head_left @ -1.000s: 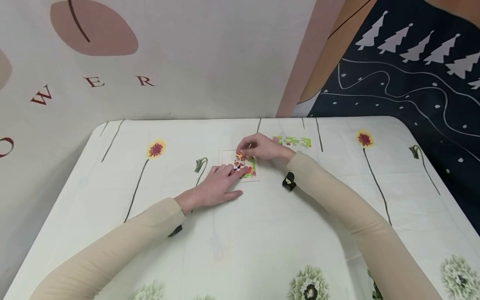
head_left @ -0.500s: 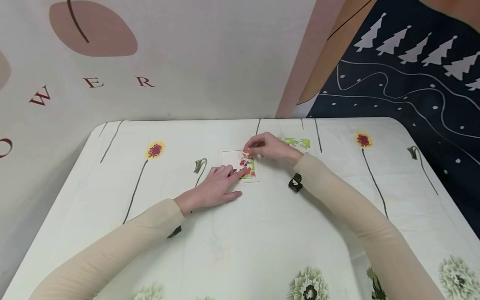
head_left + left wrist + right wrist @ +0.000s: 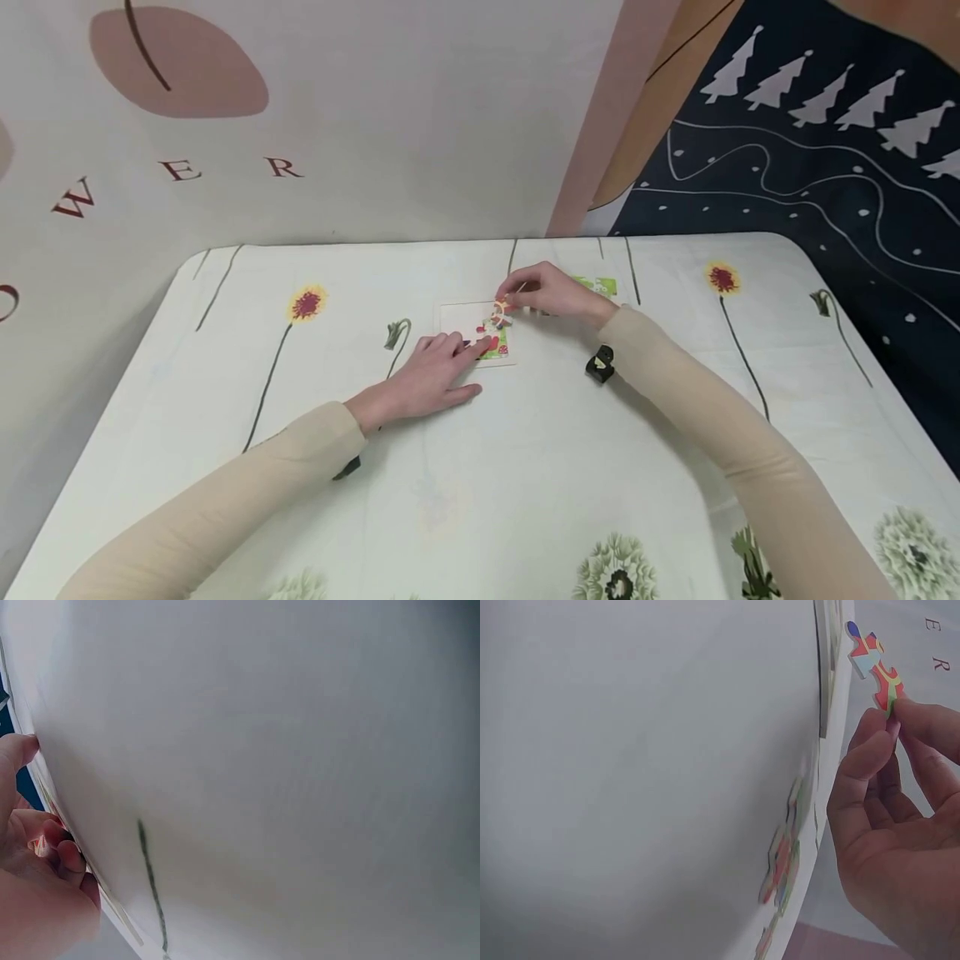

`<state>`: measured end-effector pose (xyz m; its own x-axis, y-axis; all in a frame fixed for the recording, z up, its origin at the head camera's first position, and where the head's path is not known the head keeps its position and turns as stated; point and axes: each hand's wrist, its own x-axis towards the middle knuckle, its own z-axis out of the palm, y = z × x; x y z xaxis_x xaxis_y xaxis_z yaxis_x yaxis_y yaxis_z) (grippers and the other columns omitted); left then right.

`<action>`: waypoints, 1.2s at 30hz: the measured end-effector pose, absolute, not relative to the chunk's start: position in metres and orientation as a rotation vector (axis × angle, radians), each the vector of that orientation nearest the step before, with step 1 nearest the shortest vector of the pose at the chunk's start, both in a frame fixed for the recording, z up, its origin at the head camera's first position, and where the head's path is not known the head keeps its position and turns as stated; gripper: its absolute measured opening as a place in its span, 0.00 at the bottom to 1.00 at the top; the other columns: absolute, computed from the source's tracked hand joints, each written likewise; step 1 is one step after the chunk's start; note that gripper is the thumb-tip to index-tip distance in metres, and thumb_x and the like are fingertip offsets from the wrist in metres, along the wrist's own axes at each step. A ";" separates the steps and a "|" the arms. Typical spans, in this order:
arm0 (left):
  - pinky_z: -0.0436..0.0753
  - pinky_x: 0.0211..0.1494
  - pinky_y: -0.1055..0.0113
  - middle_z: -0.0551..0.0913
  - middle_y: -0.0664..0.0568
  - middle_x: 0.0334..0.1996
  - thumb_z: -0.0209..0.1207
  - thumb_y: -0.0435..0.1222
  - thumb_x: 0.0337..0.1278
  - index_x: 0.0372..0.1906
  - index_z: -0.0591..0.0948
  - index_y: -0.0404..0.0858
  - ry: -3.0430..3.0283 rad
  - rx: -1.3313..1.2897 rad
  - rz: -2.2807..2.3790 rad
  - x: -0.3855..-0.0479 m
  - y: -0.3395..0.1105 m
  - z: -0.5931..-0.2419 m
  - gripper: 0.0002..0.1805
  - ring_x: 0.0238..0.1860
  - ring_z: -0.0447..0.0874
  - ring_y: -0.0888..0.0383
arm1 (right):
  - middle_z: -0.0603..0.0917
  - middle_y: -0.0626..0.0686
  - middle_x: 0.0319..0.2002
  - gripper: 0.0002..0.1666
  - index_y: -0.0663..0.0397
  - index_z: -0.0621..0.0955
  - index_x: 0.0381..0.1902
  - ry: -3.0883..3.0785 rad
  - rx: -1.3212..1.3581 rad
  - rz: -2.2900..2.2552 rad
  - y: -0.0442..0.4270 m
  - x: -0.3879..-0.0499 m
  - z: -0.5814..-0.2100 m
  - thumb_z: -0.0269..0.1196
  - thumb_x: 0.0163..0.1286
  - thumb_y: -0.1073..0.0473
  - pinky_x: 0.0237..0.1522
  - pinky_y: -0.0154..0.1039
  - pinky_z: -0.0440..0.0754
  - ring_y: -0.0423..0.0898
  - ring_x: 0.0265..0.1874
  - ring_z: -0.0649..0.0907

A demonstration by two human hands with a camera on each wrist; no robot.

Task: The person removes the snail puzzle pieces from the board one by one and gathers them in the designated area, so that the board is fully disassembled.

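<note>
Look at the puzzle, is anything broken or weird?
Nothing stands out: I see no spill or damage. The puzzle board is partly bare, but loose pieces lie off to its right and the right grip holds one more puzzle piece, so it just looks unfinished.

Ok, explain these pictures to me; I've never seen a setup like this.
There's no machine here: a person works bare-handed. The wide view comes from a camera worn on the head, looking forward and down; the two close views come from cameras worn on each wrist. On the flower-patterned cloth lies a puzzle board, partly covered with coloured pieces. The left hand rests on it, holding nothing. The right hand pinches one jigsaw piece between thumb and fingers. More loose pieces lie near the right hand.
</note>
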<state>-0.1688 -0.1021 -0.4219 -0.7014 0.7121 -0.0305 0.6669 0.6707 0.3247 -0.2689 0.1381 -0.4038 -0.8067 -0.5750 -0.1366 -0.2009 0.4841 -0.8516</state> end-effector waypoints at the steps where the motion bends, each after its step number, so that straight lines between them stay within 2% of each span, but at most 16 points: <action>1: 0.63 0.46 0.56 0.64 0.54 0.32 0.59 0.47 0.62 0.71 0.65 0.37 2.728 1.132 0.438 -0.168 -0.102 -0.422 0.36 0.35 0.62 0.54 | 0.84 0.53 0.36 0.11 0.59 0.84 0.46 2.333 -0.650 -1.261 0.139 -0.268 -0.403 0.58 0.70 0.65 0.30 0.38 0.75 0.50 0.31 0.77; 8: 0.63 0.45 0.57 0.64 0.54 0.32 0.59 0.47 0.63 0.72 0.64 0.37 2.724 1.123 0.433 -0.167 -0.104 -0.423 0.36 0.35 0.62 0.55 | 0.83 0.54 0.38 0.12 0.60 0.84 0.47 2.367 -0.600 -1.249 0.148 -0.265 -0.400 0.57 0.71 0.65 0.26 0.35 0.71 0.50 0.30 0.76; 14: 0.62 0.45 0.57 0.64 0.55 0.32 0.59 0.47 0.63 0.72 0.64 0.37 2.719 1.113 0.451 -0.167 -0.104 -0.424 0.36 0.35 0.62 0.55 | 0.83 0.55 0.44 0.13 0.60 0.83 0.49 2.391 -0.604 -1.248 0.161 -0.264 -0.398 0.58 0.71 0.63 0.33 0.34 0.72 0.49 0.36 0.76; 21: 0.63 0.46 0.56 0.64 0.54 0.32 0.59 0.47 0.63 0.72 0.64 0.37 2.728 1.122 0.458 -0.167 -0.103 -0.424 0.36 0.35 0.62 0.55 | 0.84 0.56 0.42 0.13 0.63 0.83 0.49 2.401 -0.594 -1.341 0.180 -0.263 -0.392 0.57 0.70 0.65 0.38 0.38 0.74 0.53 0.38 0.79; 29: 0.62 0.45 0.57 0.63 0.55 0.31 0.59 0.47 0.63 0.72 0.64 0.38 2.732 1.122 0.457 -0.168 -0.102 -0.424 0.36 0.34 0.61 0.56 | 0.84 0.55 0.41 0.13 0.62 0.83 0.48 2.460 -0.563 -1.319 0.191 -0.265 -0.386 0.57 0.70 0.66 0.34 0.35 0.74 0.52 0.36 0.79; 36: 0.62 0.45 0.58 0.63 0.55 0.31 0.58 0.47 0.63 0.72 0.64 0.38 2.731 1.121 0.444 -0.169 -0.102 -0.425 0.36 0.35 0.61 0.56 | 0.84 0.56 0.41 0.12 0.63 0.84 0.47 2.479 -0.508 -1.349 0.204 -0.268 -0.384 0.58 0.69 0.66 0.37 0.36 0.75 0.53 0.37 0.80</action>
<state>-0.1688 -0.1020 -0.4247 -0.7077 0.7058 -0.0314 0.6596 0.6760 0.3286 -0.2684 0.2041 -0.3841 -0.9010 -0.4281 -0.0702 -0.1737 0.5043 -0.8459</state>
